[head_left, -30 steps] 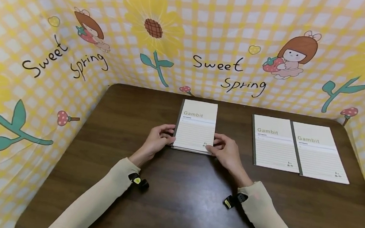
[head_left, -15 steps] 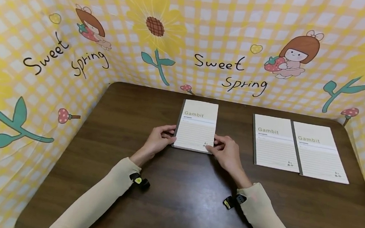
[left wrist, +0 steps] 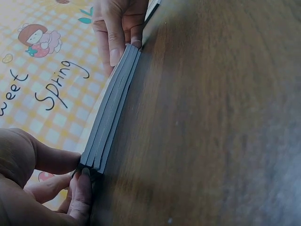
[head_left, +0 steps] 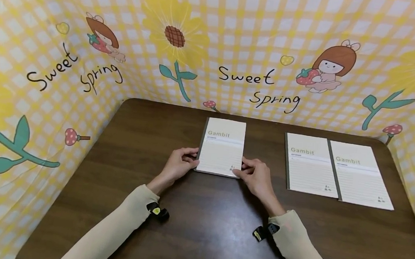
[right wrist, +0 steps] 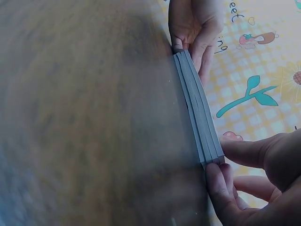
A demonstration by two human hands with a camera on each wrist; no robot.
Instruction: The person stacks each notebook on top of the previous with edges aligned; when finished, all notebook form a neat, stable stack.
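A neat stack of white "Gambit" notebooks (head_left: 222,147) with dark spines lies flat at the middle back of the table. My left hand (head_left: 179,163) holds its left, spine-side edge near the front corner. On the other side my right hand (head_left: 257,176) grips the right edge, thumb over the front corner of the top cover. Both wrist views show the front ends of several notebooks (left wrist: 110,110) layered almost evenly, a bottom one slightly offset. Fingers of the right hand (right wrist: 244,181) curl at the stack's corner in the right wrist view.
Two more Gambit notebooks lie on the right of the brown table (head_left: 197,237): one (head_left: 310,166) slightly overlaps or abuts the other (head_left: 362,175). A yellow checked cloth (head_left: 239,32) with flowers and figures hangs behind and along both sides.
The stack's front edge looks more even than a second ago, when lower notebooks stuck out a little. Both hands keep their hold in nearly the same place; the head view tilts slightly.
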